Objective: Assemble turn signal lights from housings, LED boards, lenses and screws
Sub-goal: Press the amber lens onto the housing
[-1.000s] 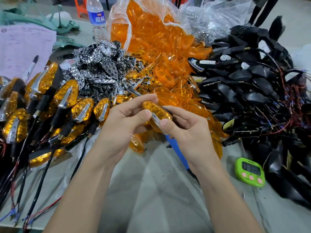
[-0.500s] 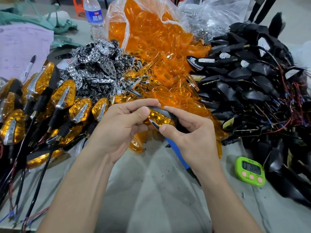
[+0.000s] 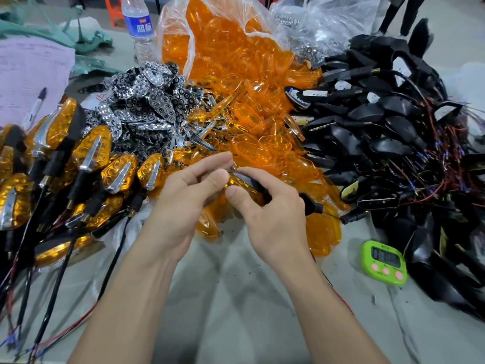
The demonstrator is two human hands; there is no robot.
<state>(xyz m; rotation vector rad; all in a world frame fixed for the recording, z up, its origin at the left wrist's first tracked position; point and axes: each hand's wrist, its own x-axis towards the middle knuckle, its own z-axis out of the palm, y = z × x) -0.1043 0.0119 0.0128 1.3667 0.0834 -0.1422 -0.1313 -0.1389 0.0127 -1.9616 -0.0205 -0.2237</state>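
Both my hands meet above the table's middle on one turn signal light (image 3: 242, 181), an orange lens on a black housing. My right hand (image 3: 273, 214) grips it with curled fingers and thumb. My left hand (image 3: 183, 200) pinches its left end between thumb and fingers. Its black stem (image 3: 311, 204) sticks out to the right of my right hand. Behind lie loose orange lenses (image 3: 252, 151), chrome LED boards (image 3: 147, 101) and black wired housings (image 3: 388, 132). Finished lights (image 3: 91, 156) are piled at the left.
A clear bag of orange lenses (image 3: 223, 40) and a water bottle (image 3: 139, 27) stand at the back. A green timer (image 3: 384, 262) lies at the right front. Lilac paper (image 3: 29, 74) with a marker pen (image 3: 35, 107) is at far left. Wires trail over the near-left table.
The light has turned in my hands so its black housing back now faces up. My left thumb and fingers have shifted along its left end.
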